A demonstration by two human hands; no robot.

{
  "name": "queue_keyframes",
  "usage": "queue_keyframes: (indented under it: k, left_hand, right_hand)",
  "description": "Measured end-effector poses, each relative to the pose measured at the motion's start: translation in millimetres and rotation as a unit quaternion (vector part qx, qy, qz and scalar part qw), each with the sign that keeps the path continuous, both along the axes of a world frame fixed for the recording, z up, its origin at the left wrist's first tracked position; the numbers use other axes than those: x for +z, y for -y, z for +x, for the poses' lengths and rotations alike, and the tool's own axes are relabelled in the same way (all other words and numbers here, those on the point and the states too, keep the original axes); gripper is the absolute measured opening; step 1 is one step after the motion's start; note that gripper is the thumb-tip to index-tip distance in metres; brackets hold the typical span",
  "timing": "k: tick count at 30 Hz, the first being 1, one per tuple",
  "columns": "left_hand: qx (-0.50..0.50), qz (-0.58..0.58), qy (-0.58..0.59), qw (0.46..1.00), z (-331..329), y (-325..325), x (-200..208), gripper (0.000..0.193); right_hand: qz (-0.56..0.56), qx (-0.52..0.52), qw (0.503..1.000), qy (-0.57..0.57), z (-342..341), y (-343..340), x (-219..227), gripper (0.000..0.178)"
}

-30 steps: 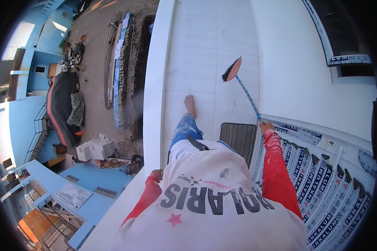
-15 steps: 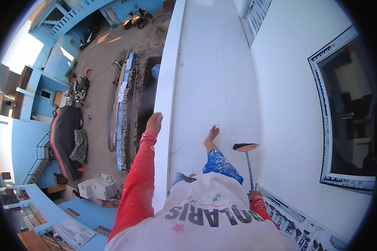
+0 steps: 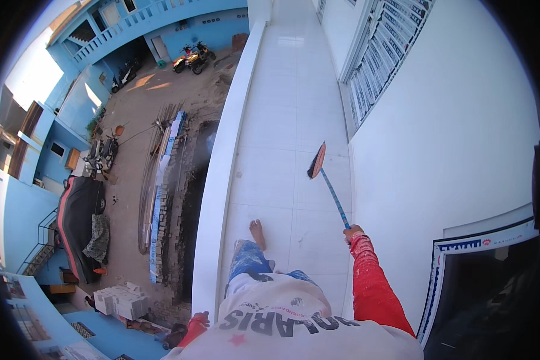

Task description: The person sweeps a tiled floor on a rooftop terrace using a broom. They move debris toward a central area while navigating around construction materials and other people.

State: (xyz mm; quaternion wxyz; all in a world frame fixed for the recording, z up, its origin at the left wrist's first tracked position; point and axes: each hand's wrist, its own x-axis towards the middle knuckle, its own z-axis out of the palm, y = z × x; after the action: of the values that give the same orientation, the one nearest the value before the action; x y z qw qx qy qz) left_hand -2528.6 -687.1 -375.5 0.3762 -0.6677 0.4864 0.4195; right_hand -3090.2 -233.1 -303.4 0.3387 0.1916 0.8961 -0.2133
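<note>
My right hand (image 3: 354, 230) is closed around the upper end of a broom's blue patterned handle (image 3: 335, 197). The broom head (image 3: 318, 161), orange with black bristles, is out ahead of me over the white tiled floor, tilted to the left. Whether the bristles touch the tiles I cannot tell. Low at my left side, my left hand (image 3: 199, 319) is beside the white parapet (image 3: 213, 240); its fingers are too small and foreshortened to read. Both arms wear red sleeves spotted with white. One bare foot (image 3: 257, 234) is forward on the tiles.
The walkway (image 3: 276, 102) runs ahead between the parapet and a white wall (image 3: 414, 162). On the right are a window (image 3: 486, 294) with taped frame and a louvred opening (image 3: 384, 60). Beyond the parapet lies a lower yard with a covered car (image 3: 78, 228), motorbikes (image 3: 193, 59) and stacked bricks.
I have moved forward along the walkway. My right hand has swung forward with the broom, whose head has turned and shifted left. My left hand has dropped back from the front to my side.
</note>
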Motion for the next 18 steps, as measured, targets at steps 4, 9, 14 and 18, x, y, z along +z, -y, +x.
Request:
queue_keyframes:
  k: [4, 9, 14, 18]
  left_hand:
    - [-0.095, 0.000, 0.026, 0.995, -91.0, 28.4, -10.4, 0.038]
    - [-0.113, 0.002, -0.002, 0.994, -377.5, 123.4, -59.8, 0.046]
    - [-0.248, -0.215, -0.378, 0.866, -802.1, 209.8, -2.8, 0.034]
    - [-0.284, -0.233, -0.567, 0.737, -1053.8, 236.3, 94.1, 0.036]
  right_hand:
    - [0.045, 0.032, 0.998, -0.017, -107.4, 33.7, 2.0, 0.032]
    - [0.100, -0.012, 0.989, 0.105, -164.1, 43.6, -1.9, 0.041]
    - [0.212, 0.035, 0.956, 0.202, -230.8, 19.2, 13.9, 0.042]
    - [0.205, -0.053, 0.943, 0.257, -317.6, 5.1, 13.6, 0.033]
